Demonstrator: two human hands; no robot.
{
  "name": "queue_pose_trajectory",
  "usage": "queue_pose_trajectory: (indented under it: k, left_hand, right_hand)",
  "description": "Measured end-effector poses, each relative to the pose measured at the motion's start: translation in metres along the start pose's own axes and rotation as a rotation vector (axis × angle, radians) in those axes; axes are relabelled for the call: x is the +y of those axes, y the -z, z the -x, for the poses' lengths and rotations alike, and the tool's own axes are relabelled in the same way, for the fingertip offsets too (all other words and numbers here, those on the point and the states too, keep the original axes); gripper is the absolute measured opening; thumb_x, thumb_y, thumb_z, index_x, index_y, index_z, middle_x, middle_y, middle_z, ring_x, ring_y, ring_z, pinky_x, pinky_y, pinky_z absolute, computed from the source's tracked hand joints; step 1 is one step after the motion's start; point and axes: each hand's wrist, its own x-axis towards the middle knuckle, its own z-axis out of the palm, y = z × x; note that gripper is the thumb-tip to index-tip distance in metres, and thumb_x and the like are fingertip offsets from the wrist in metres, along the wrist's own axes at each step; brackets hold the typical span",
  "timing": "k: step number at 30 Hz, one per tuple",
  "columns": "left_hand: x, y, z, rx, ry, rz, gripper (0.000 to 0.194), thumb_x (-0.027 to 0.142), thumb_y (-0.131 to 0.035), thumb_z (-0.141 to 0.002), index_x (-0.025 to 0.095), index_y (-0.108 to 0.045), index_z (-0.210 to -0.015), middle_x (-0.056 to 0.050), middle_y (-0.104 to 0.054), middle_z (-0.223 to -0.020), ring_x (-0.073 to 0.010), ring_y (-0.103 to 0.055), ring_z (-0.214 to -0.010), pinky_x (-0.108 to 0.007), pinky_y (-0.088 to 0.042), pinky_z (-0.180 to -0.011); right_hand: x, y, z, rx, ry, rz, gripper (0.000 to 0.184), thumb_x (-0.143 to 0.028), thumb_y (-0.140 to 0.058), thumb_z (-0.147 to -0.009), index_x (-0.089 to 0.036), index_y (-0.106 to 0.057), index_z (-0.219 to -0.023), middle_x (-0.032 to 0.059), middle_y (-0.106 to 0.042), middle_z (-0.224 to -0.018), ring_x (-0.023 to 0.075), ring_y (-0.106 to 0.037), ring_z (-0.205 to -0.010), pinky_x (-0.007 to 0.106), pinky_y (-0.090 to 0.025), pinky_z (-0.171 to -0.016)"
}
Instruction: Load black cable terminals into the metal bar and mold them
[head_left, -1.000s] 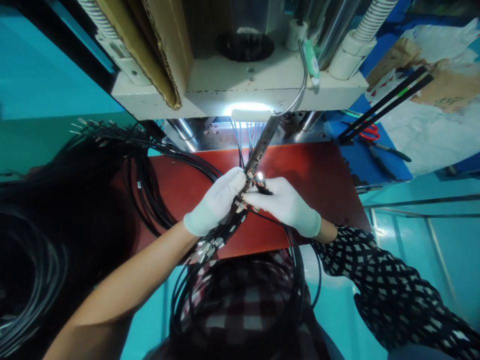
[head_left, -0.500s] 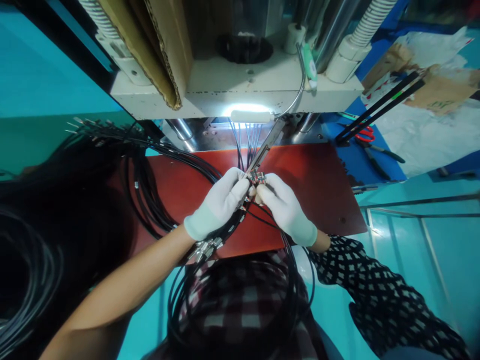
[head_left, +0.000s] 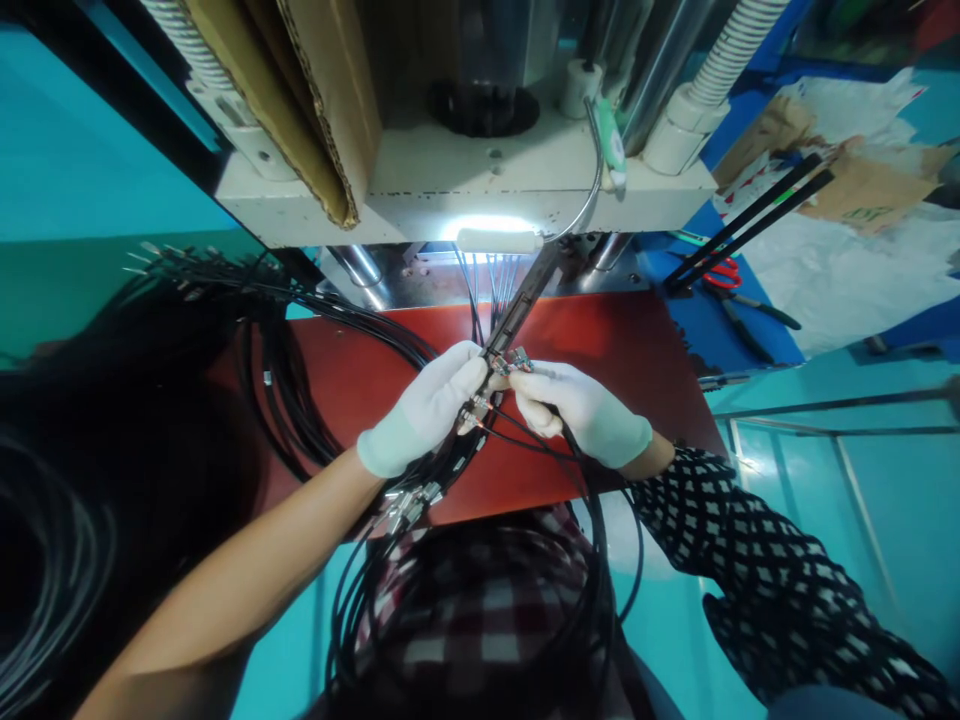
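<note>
My left hand, in a white glove, is closed around the near end of a slotted metal bar, which slants up toward the press. Small metal connectors on black cables show below its fingertips. Pinched at the fingertips of my gloved right hand is a cable connector, held right beside the bar's end. From this hand a black cable hangs down toward my lap. Whether the connector touches the bar cannot be made out.
A press with a lit lamp stands in front, thin cables beneath it. Cable bundles lie left on the red-brown board. Cardboard leans on the press. Red-handled pliers and plastic wrapping are at right.
My right hand has turned and drawn slightly right, its fingers now pinching the connector from the side. More connectors show below my left fingers. The whole view has shifted slightly.
</note>
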Motion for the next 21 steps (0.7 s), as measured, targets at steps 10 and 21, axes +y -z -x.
queue_pose_trajectory:
  k: [10, 21]
  left_hand:
    - [-0.002, 0.001, 0.000, -0.017, 0.021, 0.065, 0.037, 0.053, -0.044, -0.099, 0.018, -0.051, -0.086, 0.001, -0.051, -0.070, -0.0098, -0.042, -0.055, -0.025, -0.035, -0.051]
    - [0.001, -0.003, 0.002, 0.043, 0.027, 0.033, 0.034, 0.050, -0.046, -0.099, 0.019, -0.050, -0.086, 0.002, -0.048, -0.069, -0.0097, -0.040, -0.057, -0.025, -0.035, -0.051]
  right_hand:
    - [0.002, -0.006, -0.005, 0.081, -0.048, 0.061, 0.026, -0.039, -0.062, -0.086, -0.015, -0.063, -0.078, -0.0042, -0.052, -0.059, 0.0072, -0.037, -0.049, 0.023, -0.025, -0.046]
    - [-0.009, -0.020, -0.003, 0.307, 0.167, 0.456, 0.019, -0.020, -0.060, -0.082, -0.017, -0.056, -0.064, -0.0038, -0.057, -0.063, 0.0122, -0.052, -0.064, 0.027, -0.036, -0.063]
